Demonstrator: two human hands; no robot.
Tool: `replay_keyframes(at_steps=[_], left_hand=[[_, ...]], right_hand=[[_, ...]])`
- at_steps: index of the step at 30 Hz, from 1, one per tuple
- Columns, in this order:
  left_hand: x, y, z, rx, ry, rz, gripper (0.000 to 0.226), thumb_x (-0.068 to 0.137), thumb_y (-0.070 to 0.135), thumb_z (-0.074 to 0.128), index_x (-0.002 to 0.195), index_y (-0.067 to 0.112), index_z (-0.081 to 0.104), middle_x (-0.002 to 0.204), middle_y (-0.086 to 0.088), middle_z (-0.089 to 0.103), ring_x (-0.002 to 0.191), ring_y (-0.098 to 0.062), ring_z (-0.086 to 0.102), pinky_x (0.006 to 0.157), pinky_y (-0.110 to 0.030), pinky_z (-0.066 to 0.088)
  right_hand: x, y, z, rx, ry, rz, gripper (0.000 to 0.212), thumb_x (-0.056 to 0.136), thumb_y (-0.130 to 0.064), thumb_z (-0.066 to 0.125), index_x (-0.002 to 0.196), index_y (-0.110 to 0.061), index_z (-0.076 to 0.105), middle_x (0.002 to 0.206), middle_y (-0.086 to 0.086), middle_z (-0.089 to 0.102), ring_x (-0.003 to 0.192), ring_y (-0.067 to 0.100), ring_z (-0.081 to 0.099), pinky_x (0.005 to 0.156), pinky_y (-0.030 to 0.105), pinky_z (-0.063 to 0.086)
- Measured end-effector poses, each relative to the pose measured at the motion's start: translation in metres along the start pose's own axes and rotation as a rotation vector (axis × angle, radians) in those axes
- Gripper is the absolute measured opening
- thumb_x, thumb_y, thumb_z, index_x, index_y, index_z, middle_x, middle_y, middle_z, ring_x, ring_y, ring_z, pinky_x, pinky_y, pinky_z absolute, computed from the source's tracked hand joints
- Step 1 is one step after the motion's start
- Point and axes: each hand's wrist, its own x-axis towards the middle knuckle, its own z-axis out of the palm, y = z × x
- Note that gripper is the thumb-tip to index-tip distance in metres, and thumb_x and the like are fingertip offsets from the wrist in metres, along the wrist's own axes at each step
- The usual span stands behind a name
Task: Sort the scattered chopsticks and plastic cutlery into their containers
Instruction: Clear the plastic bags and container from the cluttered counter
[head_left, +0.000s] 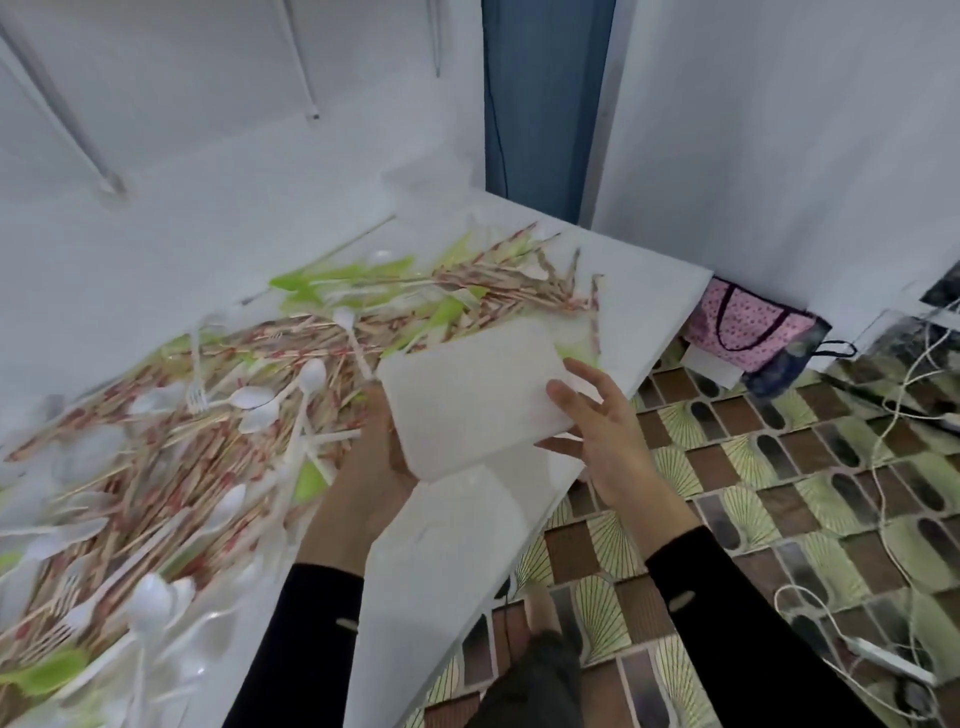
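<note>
A white rectangular plastic container (470, 392) is held above the right part of the white table (654, 291), its flat underside facing me. My left hand (376, 462) grips its lower left edge from beneath. My right hand (597, 421) holds its right end, fingers spread over the corner. A big heap of paper-wrapped chopsticks (171, 457) covers the table to the left and behind. White plastic spoons (306, 376), a white fork (196, 395) and green plastic pieces (322, 283) lie mixed into the heap.
The table's right edge runs diagonally past my hands; below it is a patterned tile floor (779, 467). A pink bag (748, 327) sits on the floor by the wall. White cables and a power strip (888, 660) lie at the lower right. White walls stand behind the table.
</note>
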Motion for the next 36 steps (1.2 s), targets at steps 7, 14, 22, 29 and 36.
replay_keyframes(at_steps=[7,14,22,29,36], left_hand=[[0.142,-0.013,0.068,0.919,0.2,0.25,0.013,0.099,0.023,0.055,0.101,0.014,0.062,0.083,0.007,0.066,0.077,-0.017,0.062,0.06,-0.023,0.046],[0.209,-0.043,0.095,1.228,0.21,0.273,0.014,0.09,0.009,0.061,0.086,0.023,0.062,0.084,0.003,0.064,0.082,-0.018,0.062,0.072,-0.029,0.043],[0.218,0.029,0.076,1.265,0.444,0.369,0.027,0.099,0.011,0.047,0.12,0.011,0.065,0.109,-0.013,0.065,0.098,-0.029,0.062,0.087,-0.032,0.045],[0.188,0.105,0.049,0.995,0.838,0.472,0.033,0.099,0.007,0.048,0.13,0.008,0.06,0.106,-0.005,0.072,0.102,-0.028,0.067,0.094,-0.047,0.053],[0.205,0.089,0.124,1.117,0.962,0.876,0.026,0.091,0.002,0.065,0.113,0.014,0.072,0.101,-0.002,0.064,0.08,-0.002,0.06,0.075,-0.003,0.042]], right_hand=[[0.124,-0.071,-0.035,0.026,0.147,-0.005,0.033,0.093,-0.017,0.065,0.125,-0.02,0.054,0.113,0.01,0.064,0.108,0.03,0.063,0.064,0.036,0.06],[0.207,-0.102,-0.055,0.086,0.211,0.063,0.037,0.093,-0.019,0.066,0.127,-0.018,0.054,0.12,0.01,0.063,0.106,0.029,0.065,0.062,0.034,0.058],[0.264,-0.097,-0.033,0.1,0.146,0.2,0.034,0.092,-0.018,0.066,0.124,-0.019,0.054,0.118,0.007,0.062,0.107,0.029,0.064,0.067,0.039,0.06],[0.306,-0.1,0.001,0.099,-0.086,0.286,0.029,0.09,-0.016,0.064,0.119,-0.013,0.063,0.117,0.007,0.066,0.102,0.023,0.065,0.059,0.03,0.057],[0.352,-0.109,0.01,-0.07,-0.424,0.341,0.028,0.093,-0.031,0.062,0.119,-0.022,0.064,0.119,0.001,0.07,0.111,0.021,0.065,0.073,0.035,0.056]])
